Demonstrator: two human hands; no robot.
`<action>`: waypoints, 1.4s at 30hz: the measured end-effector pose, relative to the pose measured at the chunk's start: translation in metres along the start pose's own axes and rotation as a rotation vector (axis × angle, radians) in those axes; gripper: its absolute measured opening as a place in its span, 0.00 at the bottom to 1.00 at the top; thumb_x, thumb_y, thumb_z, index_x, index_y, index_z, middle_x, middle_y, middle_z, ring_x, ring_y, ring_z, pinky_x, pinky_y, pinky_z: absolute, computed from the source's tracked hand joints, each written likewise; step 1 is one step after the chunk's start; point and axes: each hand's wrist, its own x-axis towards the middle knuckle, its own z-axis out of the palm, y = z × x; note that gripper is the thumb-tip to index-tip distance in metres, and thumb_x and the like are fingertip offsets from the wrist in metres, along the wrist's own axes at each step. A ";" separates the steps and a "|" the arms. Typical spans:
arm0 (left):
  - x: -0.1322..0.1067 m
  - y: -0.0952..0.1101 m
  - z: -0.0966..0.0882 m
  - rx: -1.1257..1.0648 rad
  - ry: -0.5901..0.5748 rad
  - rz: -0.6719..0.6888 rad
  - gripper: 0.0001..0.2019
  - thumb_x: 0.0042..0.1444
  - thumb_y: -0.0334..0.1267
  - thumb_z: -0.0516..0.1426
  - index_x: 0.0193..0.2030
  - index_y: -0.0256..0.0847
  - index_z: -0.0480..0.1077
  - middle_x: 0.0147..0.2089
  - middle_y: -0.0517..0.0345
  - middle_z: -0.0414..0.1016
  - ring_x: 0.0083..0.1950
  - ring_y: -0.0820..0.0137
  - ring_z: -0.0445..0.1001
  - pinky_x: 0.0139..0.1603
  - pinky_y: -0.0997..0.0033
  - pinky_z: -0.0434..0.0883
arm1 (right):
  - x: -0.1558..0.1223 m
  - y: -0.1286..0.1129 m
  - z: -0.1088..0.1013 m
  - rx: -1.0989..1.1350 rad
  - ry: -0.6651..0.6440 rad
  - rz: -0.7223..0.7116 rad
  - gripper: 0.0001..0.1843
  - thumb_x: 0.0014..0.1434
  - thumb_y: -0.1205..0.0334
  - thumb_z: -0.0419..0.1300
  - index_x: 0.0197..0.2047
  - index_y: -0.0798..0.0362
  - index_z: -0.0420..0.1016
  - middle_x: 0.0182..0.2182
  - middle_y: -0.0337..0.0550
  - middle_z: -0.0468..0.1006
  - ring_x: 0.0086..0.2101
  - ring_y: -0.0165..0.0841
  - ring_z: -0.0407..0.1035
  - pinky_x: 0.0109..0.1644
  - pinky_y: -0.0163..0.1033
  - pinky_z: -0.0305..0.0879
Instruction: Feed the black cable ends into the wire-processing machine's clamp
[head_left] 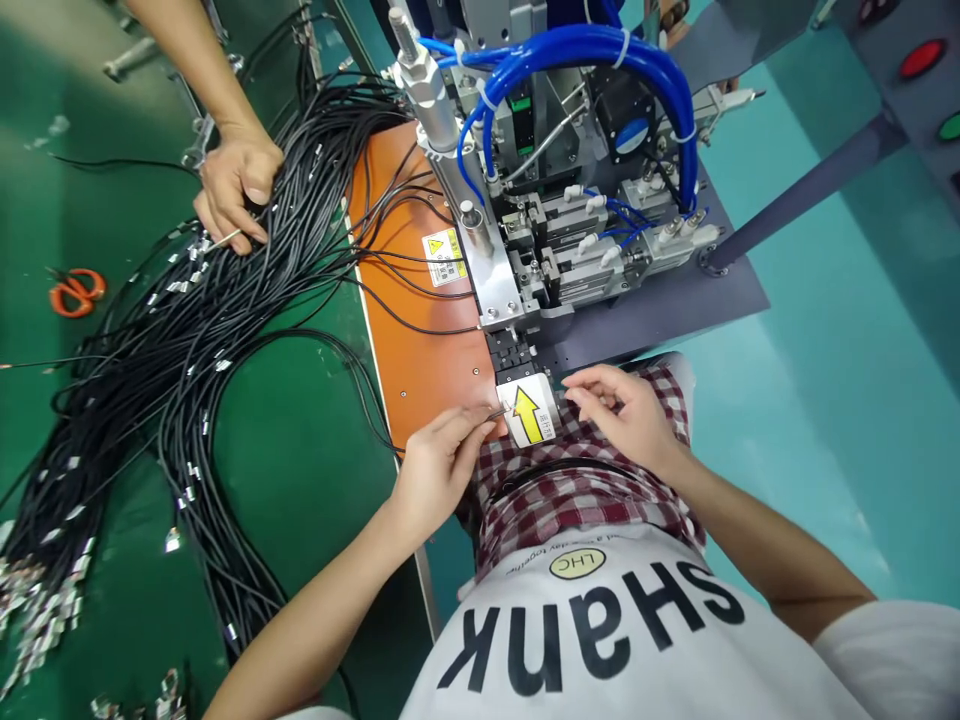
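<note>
My left hand (439,460) pinches the thin end of a black cable (491,410) at the front edge of the orange plate (420,350), right beside a white label with a yellow arrow (529,412). On the other side of that label my right hand (626,415) hovers with its fingers curled and apart, and nothing shows in it. Both hands sit just in front of the black slot block (511,352) of a grey machine (555,230) with blue hoses.
A large bundle of black cables (187,330) with metal ends covers the green table (300,460) on the left. Another person's hand (236,190) grips cables at the far left. Orange scissors (75,292) lie near the left edge. Teal floor lies on the right.
</note>
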 end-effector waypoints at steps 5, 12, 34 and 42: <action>0.011 0.007 -0.001 -0.096 -0.012 -0.047 0.10 0.67 0.36 0.55 0.48 0.41 0.76 0.46 0.52 0.80 0.45 0.69 0.79 0.49 0.69 0.76 | 0.010 -0.021 0.021 0.044 -0.060 -0.117 0.11 0.62 0.57 0.64 0.48 0.50 0.79 0.37 0.42 0.81 0.29 0.29 0.72 0.34 0.37 0.67; 0.024 0.023 0.012 -0.163 -0.008 -0.042 0.09 0.66 0.36 0.56 0.51 0.41 0.73 0.46 0.52 0.78 0.45 0.68 0.76 0.46 0.68 0.74 | 0.019 -0.026 0.027 0.106 -0.073 -0.069 0.08 0.64 0.59 0.62 0.36 0.52 0.79 0.30 0.39 0.79 0.27 0.28 0.70 0.34 0.36 0.66; 0.046 0.017 0.023 -0.150 0.059 0.026 0.05 0.65 0.32 0.57 0.44 0.41 0.74 0.40 0.57 0.77 0.41 0.72 0.76 0.44 0.72 0.73 | 0.038 -0.015 0.014 0.264 -0.149 0.141 0.09 0.60 0.57 0.65 0.35 0.54 0.79 0.28 0.39 0.78 0.25 0.28 0.68 0.29 0.34 0.65; 0.046 -0.012 0.024 0.174 0.202 0.192 0.09 0.64 0.29 0.56 0.50 0.41 0.72 0.44 0.54 0.73 0.45 0.70 0.75 0.47 0.71 0.74 | 0.051 0.004 0.011 0.125 -0.014 0.063 0.08 0.61 0.59 0.64 0.34 0.53 0.78 0.29 0.40 0.78 0.28 0.30 0.70 0.34 0.37 0.65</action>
